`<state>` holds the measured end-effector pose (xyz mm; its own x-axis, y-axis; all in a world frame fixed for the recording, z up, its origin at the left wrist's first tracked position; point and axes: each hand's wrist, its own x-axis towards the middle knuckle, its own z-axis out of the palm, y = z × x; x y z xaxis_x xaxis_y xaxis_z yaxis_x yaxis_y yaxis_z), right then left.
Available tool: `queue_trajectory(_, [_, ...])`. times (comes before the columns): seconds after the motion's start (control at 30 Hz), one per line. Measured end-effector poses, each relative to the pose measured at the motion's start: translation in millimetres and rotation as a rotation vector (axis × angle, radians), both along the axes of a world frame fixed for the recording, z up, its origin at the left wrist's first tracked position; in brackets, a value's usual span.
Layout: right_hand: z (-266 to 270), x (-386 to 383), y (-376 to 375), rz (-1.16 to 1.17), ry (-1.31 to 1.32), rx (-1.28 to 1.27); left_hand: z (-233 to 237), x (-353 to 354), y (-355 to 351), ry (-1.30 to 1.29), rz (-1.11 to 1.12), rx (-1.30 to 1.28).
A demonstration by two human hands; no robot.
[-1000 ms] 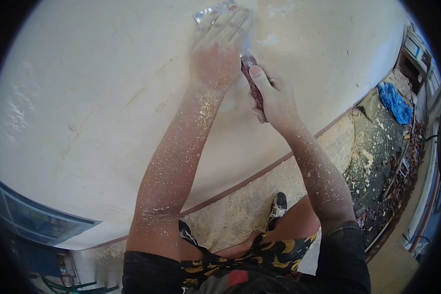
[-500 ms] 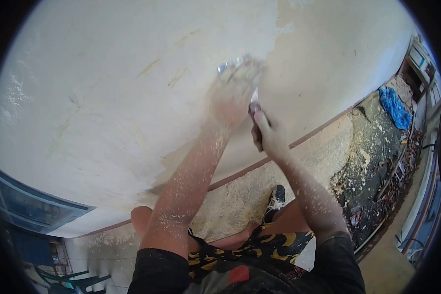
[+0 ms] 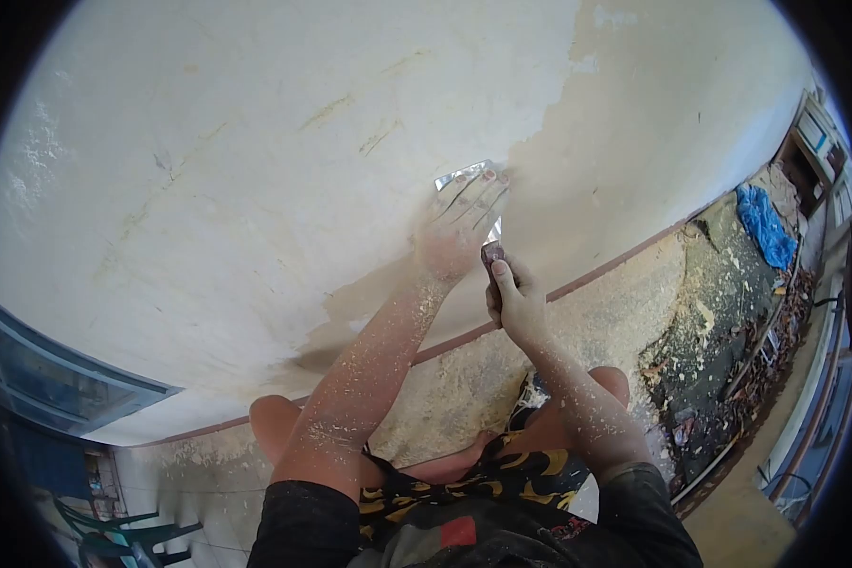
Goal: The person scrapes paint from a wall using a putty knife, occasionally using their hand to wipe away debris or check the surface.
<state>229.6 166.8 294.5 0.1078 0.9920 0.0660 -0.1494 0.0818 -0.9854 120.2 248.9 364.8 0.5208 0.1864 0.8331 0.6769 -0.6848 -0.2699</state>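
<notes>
A metal scraper blade [image 3: 464, 177] lies flat against the cream painted wall [image 3: 256, 170]. My left hand [image 3: 459, 232] presses on the blade with its fingers spread. My right hand [image 3: 513, 303] is wrapped around the scraper's dark red handle [image 3: 492, 256], thumb along it. Both forearms are dusted with paint flakes. To the right of the blade the wall shows a bare tan patch [image 3: 615, 161] where paint is gone.
A reddish skirting line [image 3: 577, 279] runs along the wall's foot. Paint chips and debris cover the floor [image 3: 701, 322]. A blue cloth [image 3: 765, 225] lies at the far right. A window frame [image 3: 57, 379] sits at the left. My knees and patterned shorts [image 3: 502, 473] are below.
Both hands and the scraper have come down the wall toward me, and the view has dropped with them. More of the bare patch shows above and to the right of the blade.
</notes>
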Motion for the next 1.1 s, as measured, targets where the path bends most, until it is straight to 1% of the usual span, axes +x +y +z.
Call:
queue_trajectory(0.03, [13.4, 4.3, -2.6, -0.010, -0.031, -0.014, -2.2, 2.6, -0.2, 0.016, -0.020, -0.012])
queue_trajectory(0.07, [39.9, 9.9, 0.9, -0.028, -0.029, 0.043, 26.1, 8.9, 5.6, 0.024, -0.019, 0.083])
queue_trajectory(0.13, [99.3, 20.2, 13.5, -0.053, -0.018, 0.124, 76.9, 23.3, 19.8, -0.049, -0.044, 0.120])
queue_trajectory(0.17, [112.3, 20.7, 15.3, -0.055, -0.012, 0.156, 83.3, 27.3, 24.3, -0.057, -0.028, 0.098])
queue_trajectory(0.23, [100.6, 17.6, 11.9, -0.037, -0.024, 0.116, 86.4, 23.9, 29.5, -0.073, -0.087, 0.239])
queue_trajectory(0.27, [95.2, 13.4, 11.1, -0.044, -0.027, 0.094, 71.9, 19.4, 21.3, -0.077, -0.051, 0.176])
queue_trajectory(0.3, [68.9, 6.6, 8.6, -0.010, -0.021, 0.068, 45.6, 10.4, 8.8, -0.086, -0.015, 0.113])
queue_trajectory(0.37, [-2.7, -17.8, -11.6, 0.029, -0.025, 0.011, -23.3, -19.4, -19.6, -0.039, 0.025, -0.051])
queue_trajectory(0.4, [-40.5, -30.5, -23.8, 0.058, -0.049, 0.006, -63.3, -38.2, -35.5, -0.065, 0.064, -0.117])
queue_trajectory(0.43, [-65.7, -45.2, -34.2, 0.077, -0.131, -0.008, -85.5, -59.2, -46.9, -0.090, 0.096, -0.183])
queue_trajectory(0.5, [-80.3, -83.8, -32.7, 0.075, -0.233, 0.169, -76.7, -94.5, -52.4, -0.097, 0.127, -0.147])
queue_trajectory(0.53, [-58.0, -104.2, -35.6, 0.097, -0.169, 0.136, -73.5, -112.9, -58.3, -0.099, 0.146, -0.141])
queue_trajectory(0.57, [-31.6, -120.5, -31.0, 0.109, -0.132, 0.202, -48.7, -127.7, -55.7, -0.075, 0.172, -0.040])
queue_trajectory(0.63, [34.3, -141.3, -11.9, 0.137, -0.101, 0.311, 29.7, -150.0, -42.8, -0.063, 0.191, 0.111])
queue_trajectory(0.67, [55.8, -148.8, -7.0, 0.151, -0.098, 0.367, 53.4, -158.9, -38.8, -0.069, 0.181, 0.176])
queue_trajectory(0.7, [54.2, -154.5, -9.7, 0.155, -0.098, 0.349, 51.0, -165.1, -36.7, -0.069, 0.185, 0.158])
queue_trajectory(0.77, [52.0, -166.4, -12.1, 0.140, 0.005, 0.259, 47.5, -174.2, -34.4, -0.037, 0.152, 0.227])
queue_trajectory(0.8, [31.7, -165.9, -19.5, 0.149, -0.092, 0.228, 17.5, -173.9, -48.6, -0.047, 0.205, 0.079])
queue_trajectory(0.83, [-10.5, -169.1, -30.1, 0.106, -0.150, 0.231, -31.3, -178.8, -55.9, -0.057, 0.211, 0.019])
queue_trajectory(0.87, [-45.5, -171.1, -39.6, 0.062, -0.211, 0.230, -67.4, -182.7, -60.6, -0.070, 0.214, -0.045])
queue_trajectory(0.9, [-53.3, -170.8, -43.3, 0.054, -0.218, 0.244, -73.0, -183.6, -64.4, -0.078, 0.206, -0.031])
queue_trajectory(0.97, [-62.0, -171.5, -46.8, 0.027, -0.370, 0.220, -79.4, -185.6, -64.1, -0.097, 0.205, -0.055])
queue_trajectory(1.0, [-40.8, -175.9, -40.7, 0.003, -0.315, 0.249, -52.6, -187.0, -59.9, -0.094, 0.158, -0.048])
queue_trajectory(1.07, [23.7, -181.8, -32.4, 0.088, -0.138, 0.174, 10.3, -192.7, -53.1, -0.099, 0.147, 0.095])
queue_trajectory(1.1, [37.1, -187.5, -32.4, 0.103, -0.146, 0.145, 21.8, -198.0, -49.3, -0.107, 0.161, 0.065])
